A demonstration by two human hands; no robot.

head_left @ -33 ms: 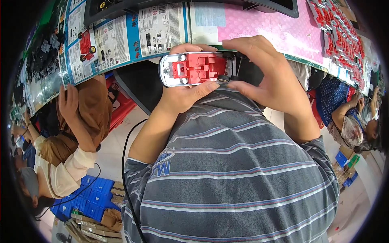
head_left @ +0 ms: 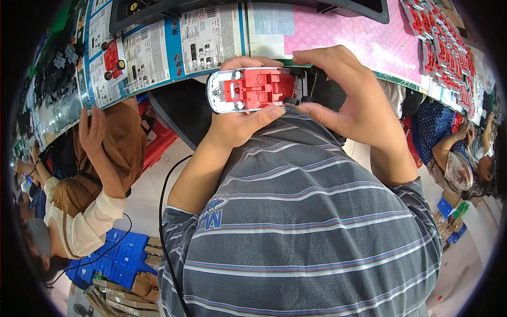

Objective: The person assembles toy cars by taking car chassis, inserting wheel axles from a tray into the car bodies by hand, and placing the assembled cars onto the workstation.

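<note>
My left hand [head_left: 232, 119] is closed around a toy car body [head_left: 215, 92] with a white shell and a red inside facing up. Its thumb presses the near side and its fingers wrap the far side. At the car's right end lies a pair of black wheels [head_left: 291, 101] within the shell. Just beyond that end, a thin metal axle [head_left: 313, 84] with a black wheel at each tip stands between the thumb and curled fingers of my right hand [head_left: 351, 98]. The thumb meets the lower wheel; the upper contact is partly hidden.
Printed card sheets [head_left: 206, 39] cover the table ahead, with a red toy chassis [head_left: 111, 58] on its left. A black tray [head_left: 248, 9] stands at the far side. Many red-and-grey parts [head_left: 443, 53] are piled right. Co-workers sit on both sides; one hand [head_left: 91, 132] is at left.
My right hand has shifted slightly up and right, and the axle has shifted with it. The left co-worker's hand has moved a little. The car body stays almost still.
</note>
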